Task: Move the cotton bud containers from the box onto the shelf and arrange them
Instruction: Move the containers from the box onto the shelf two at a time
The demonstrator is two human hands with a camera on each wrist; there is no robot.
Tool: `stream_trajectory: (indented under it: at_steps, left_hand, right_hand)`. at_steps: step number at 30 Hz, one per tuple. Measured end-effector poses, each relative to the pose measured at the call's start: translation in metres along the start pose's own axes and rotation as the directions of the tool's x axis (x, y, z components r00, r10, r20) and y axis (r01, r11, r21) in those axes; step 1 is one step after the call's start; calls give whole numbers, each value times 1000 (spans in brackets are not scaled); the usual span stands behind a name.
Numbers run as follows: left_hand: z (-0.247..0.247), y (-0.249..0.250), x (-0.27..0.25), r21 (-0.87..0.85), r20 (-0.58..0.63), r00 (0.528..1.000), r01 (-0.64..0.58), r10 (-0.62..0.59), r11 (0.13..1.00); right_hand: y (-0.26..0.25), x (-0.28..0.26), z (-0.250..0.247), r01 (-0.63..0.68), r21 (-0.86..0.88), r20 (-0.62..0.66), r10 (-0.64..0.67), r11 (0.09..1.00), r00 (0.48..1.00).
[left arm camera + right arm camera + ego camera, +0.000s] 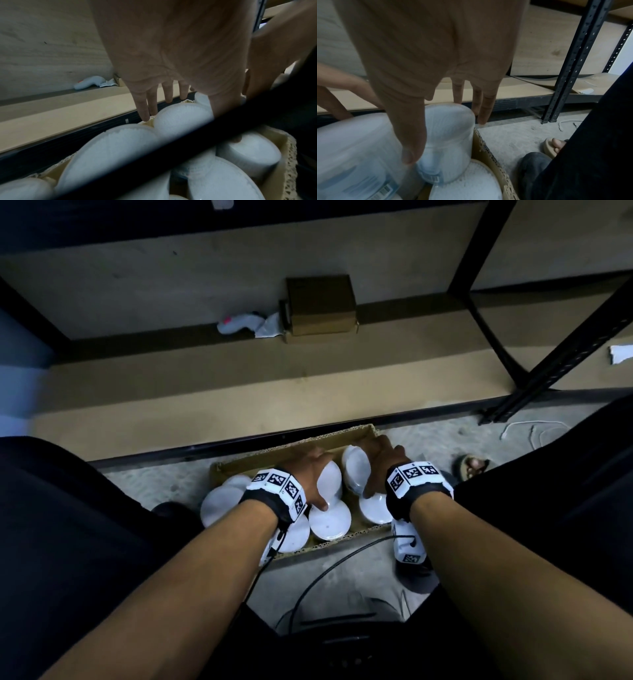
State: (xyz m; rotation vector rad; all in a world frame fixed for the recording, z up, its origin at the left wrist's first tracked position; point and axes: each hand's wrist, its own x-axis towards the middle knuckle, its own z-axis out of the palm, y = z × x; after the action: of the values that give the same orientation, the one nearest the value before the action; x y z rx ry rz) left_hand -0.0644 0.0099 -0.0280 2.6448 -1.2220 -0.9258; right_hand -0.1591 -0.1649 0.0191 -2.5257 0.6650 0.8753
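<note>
**Head view: both hands down in the box of cotton bud containers**

Head view, lower centre of the frame: a cardboard box (291, 445) sits on the concrete floor just in front of the bottom shelf (205, 385), packed with white round cotton bud containers. The left hand (308, 474) reaches into the middle of the box and wraps over one container (330, 479) lying on its side, fingers over its far side and thumb pressed down by its near end. The right hand (383, 460), just to the right in the frame, grasps a second container (356, 467), also tipped on its side, with fingers over the far side and thumb on the near side.

In the right wrist picture the gripped container (448, 135) fills the lower centre, a barcode label near its lower edge; the thumb lies across its left flank and the fingers (485, 105) reach past its top right. It rests against the box's right wall (488, 151).

In the left wrist picture, fingers (144, 108) drop behind a container (181, 119) at centre; more containers crowd the lower frame.

On the shelf, at the upper centre of the head view, stand a small brown carton (320, 302) and, to its left, a white bottle (239, 323) lying down. A sandalled foot (471, 465) shows at right of the box.
</note>
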Motion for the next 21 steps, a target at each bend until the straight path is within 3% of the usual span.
stream_trajectory:
  at_steps: [10,21]
  left_hand:
    - [5,11,-2,112,2,1000,-7,7,994]
    - [-23,17,-19,20,-76,995,-60,61,998]
  right_hand:
    - [0,15,16,3,35,-77,0,999,997]
    - [-6,7,3,-51,70,-116,59,996,992]
